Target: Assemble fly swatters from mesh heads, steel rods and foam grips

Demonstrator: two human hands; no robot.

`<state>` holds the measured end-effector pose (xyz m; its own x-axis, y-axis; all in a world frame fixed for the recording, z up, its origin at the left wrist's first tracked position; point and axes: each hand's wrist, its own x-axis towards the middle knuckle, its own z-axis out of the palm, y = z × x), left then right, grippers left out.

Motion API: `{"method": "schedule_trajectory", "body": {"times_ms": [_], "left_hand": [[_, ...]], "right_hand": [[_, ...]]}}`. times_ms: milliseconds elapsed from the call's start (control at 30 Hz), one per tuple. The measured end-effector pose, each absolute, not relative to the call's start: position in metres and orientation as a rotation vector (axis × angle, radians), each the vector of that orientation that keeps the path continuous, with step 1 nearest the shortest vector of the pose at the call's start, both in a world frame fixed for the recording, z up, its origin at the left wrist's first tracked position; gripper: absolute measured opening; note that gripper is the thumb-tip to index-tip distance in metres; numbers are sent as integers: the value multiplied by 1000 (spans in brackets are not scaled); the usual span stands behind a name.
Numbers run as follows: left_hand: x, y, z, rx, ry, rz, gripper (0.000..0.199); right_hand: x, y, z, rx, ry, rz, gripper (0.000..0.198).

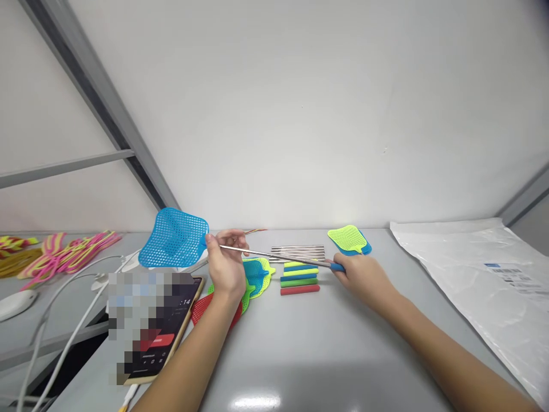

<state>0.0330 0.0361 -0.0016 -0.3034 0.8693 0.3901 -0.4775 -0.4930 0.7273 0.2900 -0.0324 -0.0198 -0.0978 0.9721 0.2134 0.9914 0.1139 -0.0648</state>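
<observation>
A blue fly swatter [175,239] is raised above the table, its mesh head to the left and its thin metal rod sloping down to the right. My left hand [226,266] holds it at the neck, the thumb in front and the other fingers loosely curled behind the rod. At the other end my right hand [360,274] is closed around the blue handle, most of which the hand hides. Below the rod lie several metal rods [298,249] and several coloured handle tubes [299,281]. Loose mesh heads [257,277], partly behind my left wrist, lie overlapped.
A yellow-green mesh head [348,238] lies over a blue one at the back right. A white plastic mailing bag [472,274] covers the right side. On the left are a phone [171,337], white cables [64,320] and pink-yellow cord bundles [64,254]. A wall [317,126] stands behind.
</observation>
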Motion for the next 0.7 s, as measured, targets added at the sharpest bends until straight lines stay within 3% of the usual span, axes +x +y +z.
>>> {"method": "schedule_trajectory", "body": {"times_ms": [267, 500, 700], "left_hand": [[47, 26, -5, 1024, 653, 1829, 49], [70, 6, -13, 1215, 615, 1556, 49], [64, 9, -6, 1123, 640, 1608, 56]], "right_hand": [[273, -40, -18, -2022, -2146, -110, 24], [254, -47, -23, -1941, -2180, 201, 10], [260, -44, -27, -1906, -2155, 226, 12]]}}
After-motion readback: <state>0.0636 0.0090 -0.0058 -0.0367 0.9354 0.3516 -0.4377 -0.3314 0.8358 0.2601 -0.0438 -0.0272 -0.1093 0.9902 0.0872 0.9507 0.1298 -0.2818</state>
